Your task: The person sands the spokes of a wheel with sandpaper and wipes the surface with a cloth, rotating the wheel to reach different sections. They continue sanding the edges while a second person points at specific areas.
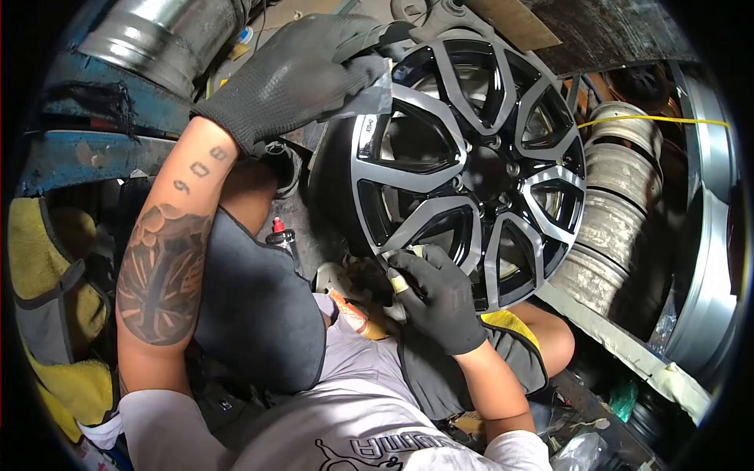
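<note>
A black and silver alloy wheel (471, 169) stands upright on its edge in front of me, spokes facing me. My left hand (294, 74), in a dark glove, rests on the wheel's upper left rim, pressing a grey sheet of abrasive paper (375, 96) against it. My right hand (436, 294), also gloved, touches the lower rim and pinches a small pale yellowish piece (399, 282) between its fingers. My knees in grey shorts sit under the wheel.
A small bottle with a red cap (280, 233) stands by my left knee. Bare metal rims (616, 196) are stacked to the right, with a large rim (707, 235) at the far right. A metal drum (157, 35) and blue frame (86, 149) lie upper left.
</note>
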`<state>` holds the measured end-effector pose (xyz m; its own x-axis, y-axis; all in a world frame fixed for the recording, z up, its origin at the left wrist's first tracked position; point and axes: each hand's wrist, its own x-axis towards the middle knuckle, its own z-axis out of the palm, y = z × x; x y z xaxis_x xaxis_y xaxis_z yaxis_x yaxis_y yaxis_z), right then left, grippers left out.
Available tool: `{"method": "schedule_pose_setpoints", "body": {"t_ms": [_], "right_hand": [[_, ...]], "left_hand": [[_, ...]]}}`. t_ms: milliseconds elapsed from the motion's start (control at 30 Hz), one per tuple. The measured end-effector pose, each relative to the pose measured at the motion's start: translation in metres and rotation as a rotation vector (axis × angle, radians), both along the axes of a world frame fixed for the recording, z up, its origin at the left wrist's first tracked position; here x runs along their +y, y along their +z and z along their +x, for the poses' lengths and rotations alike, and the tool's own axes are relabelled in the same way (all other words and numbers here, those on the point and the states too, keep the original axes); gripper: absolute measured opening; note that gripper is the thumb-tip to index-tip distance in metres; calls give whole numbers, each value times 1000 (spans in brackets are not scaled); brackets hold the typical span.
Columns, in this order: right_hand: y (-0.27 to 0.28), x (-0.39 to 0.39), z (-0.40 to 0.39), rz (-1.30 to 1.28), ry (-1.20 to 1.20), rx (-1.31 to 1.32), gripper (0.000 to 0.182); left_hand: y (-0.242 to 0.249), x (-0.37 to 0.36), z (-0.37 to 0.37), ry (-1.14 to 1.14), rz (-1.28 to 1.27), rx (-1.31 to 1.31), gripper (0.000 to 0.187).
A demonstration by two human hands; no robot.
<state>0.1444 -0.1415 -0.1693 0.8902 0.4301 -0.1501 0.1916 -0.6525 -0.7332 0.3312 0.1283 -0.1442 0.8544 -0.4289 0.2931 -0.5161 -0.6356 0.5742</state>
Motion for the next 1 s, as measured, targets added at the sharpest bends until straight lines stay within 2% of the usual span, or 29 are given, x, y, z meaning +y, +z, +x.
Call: {"method": "schedule_pose_setpoints", "body": {"t_ms": [33, 67, 133, 200, 267, 333, 400, 533, 600, 700, 733, 767, 800, 867, 900, 967, 1000], "right_hand": [[-2, 2, 0, -39, 41, -43, 35], [-4, 3, 2, -59, 88, -63, 44], [-9, 4, 1, -153, 162, -125, 47], [-11, 4, -1, -266, 230, -197, 51], [-15, 5, -3, -277, 236, -188, 51], [-26, 9, -2, -244, 232, -255, 50], [-20, 9, -1, -287, 250, -205, 49], [-21, 15, 4, -251, 231, -233, 56], [-21, 15, 3, -209, 208, -216, 56], [-22, 11, -1, -214, 184, -209, 54], [-23, 14, 1, -193, 169, -200, 52], [-23, 13, -1, -177, 150, -180, 50], [-21, 9, 1, -51, 111, -195, 47], [-13, -7, 16, 211, 32, -251, 40], [10, -21, 14, 207, -116, -251, 29], [53, -58, 12, 390, -377, -288, 26], [69, -93, -3, 641, -489, -241, 28]], "left_hand": [[-5, 1, 1, -24, -17, -129, 33], [-3, -2, 0, 8, -45, -74, 34], [54, -9, -1, 1, -16, 421, 25], [43, -13, -11, 4, -153, 319, 26], [40, -21, -31, 3, -288, 123, 29], [38, -24, -35, -13, -335, 72, 31], [32, -20, -13, -64, -291, 254, 33], [31, -18, -7, -102, -220, 298, 29], [54, -16, -5, -109, -185, 486, 26], [42, -27, -15, -74, -59, 235, 20], [20, -23, -1, -131, -19, 114, 21], [21, -26, -2, -138, -10, 113, 21], [23, -29, -2, -144, -1, 112, 21], [34, -29, -3, -45, -19, 312, 23], [26, -29, -1, -82, -49, 184, 24], [4, -25, 5, -144, -105, -74, 25], [13, -25, -1, -17, -74, 168, 26]]}}
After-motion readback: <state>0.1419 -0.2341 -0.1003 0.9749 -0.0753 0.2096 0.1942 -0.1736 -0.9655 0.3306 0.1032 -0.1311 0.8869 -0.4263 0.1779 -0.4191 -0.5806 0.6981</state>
